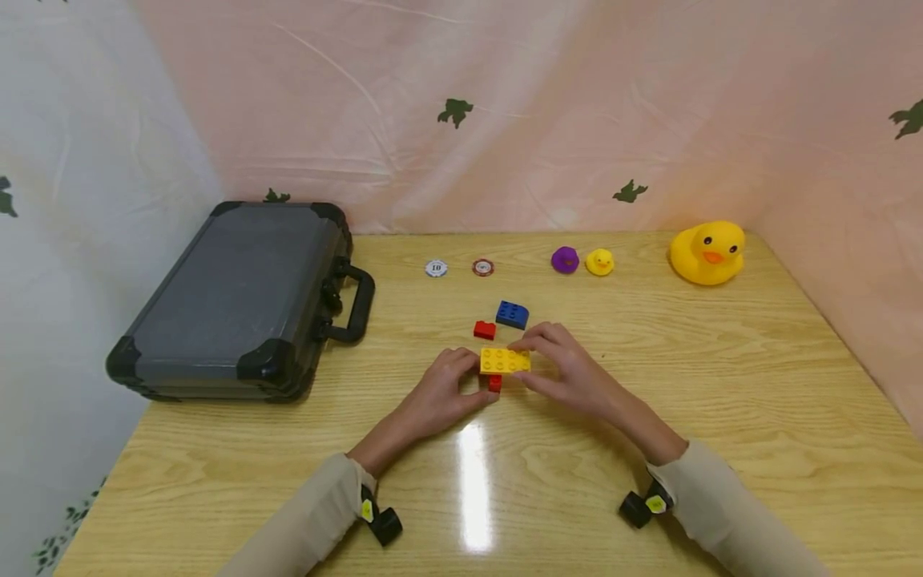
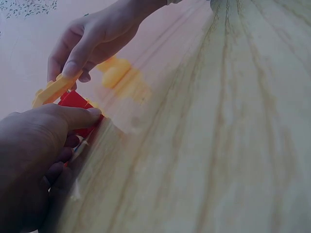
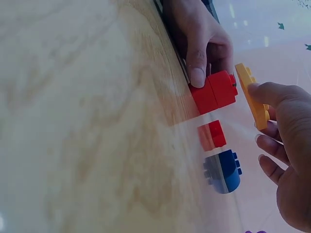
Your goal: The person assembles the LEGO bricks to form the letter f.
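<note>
Near the middle of the table, my left hand (image 1: 445,390) grips a stack of red toy bricks (image 3: 213,92) standing on the wood, its thumb on the near side. My right hand (image 1: 570,374) pinches a flat yellow building brick (image 1: 505,361) with studs on top. In the right wrist view the yellow brick is tilted just above the red stack, with a gap between them. From the head view the yellow brick hides most of the stack. Just behind stand a small red brick (image 1: 485,330) and a blue brick (image 1: 512,314) with a rounded end.
A dark grey case (image 1: 231,296) lies on the left, its handle (image 1: 356,304) facing right. Along the back are a white chip (image 1: 436,268), a red chip (image 1: 483,267), a purple toy (image 1: 565,260), a small yellow duck (image 1: 599,262) and a large yellow duck (image 1: 708,253).
</note>
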Tool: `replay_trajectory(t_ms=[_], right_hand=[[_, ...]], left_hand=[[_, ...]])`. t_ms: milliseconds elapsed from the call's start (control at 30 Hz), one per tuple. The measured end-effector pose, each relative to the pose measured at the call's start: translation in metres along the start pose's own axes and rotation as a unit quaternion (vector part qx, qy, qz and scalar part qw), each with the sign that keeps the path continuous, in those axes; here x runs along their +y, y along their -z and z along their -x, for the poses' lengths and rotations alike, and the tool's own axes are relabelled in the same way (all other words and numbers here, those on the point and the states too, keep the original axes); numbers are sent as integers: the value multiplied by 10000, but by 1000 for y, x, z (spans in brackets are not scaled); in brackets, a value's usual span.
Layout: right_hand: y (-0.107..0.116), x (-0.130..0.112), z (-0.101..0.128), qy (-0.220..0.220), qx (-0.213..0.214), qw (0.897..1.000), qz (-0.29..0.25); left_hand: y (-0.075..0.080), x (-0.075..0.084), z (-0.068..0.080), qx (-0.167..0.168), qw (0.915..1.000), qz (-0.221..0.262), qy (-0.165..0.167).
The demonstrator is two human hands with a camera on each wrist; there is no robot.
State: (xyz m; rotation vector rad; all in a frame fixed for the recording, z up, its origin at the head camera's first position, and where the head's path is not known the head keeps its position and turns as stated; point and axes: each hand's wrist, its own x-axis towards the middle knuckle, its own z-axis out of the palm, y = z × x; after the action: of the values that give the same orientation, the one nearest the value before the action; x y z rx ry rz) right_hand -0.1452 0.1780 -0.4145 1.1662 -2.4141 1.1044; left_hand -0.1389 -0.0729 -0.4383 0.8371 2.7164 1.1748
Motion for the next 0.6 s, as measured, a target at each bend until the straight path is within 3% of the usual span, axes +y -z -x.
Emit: replay_trajectory(t_ms=[600], right_hand=[[-6, -3, 3, 21, -159, 9998, -105]], left_hand=[[-2, -2, -1, 92, 9999, -40, -115]])
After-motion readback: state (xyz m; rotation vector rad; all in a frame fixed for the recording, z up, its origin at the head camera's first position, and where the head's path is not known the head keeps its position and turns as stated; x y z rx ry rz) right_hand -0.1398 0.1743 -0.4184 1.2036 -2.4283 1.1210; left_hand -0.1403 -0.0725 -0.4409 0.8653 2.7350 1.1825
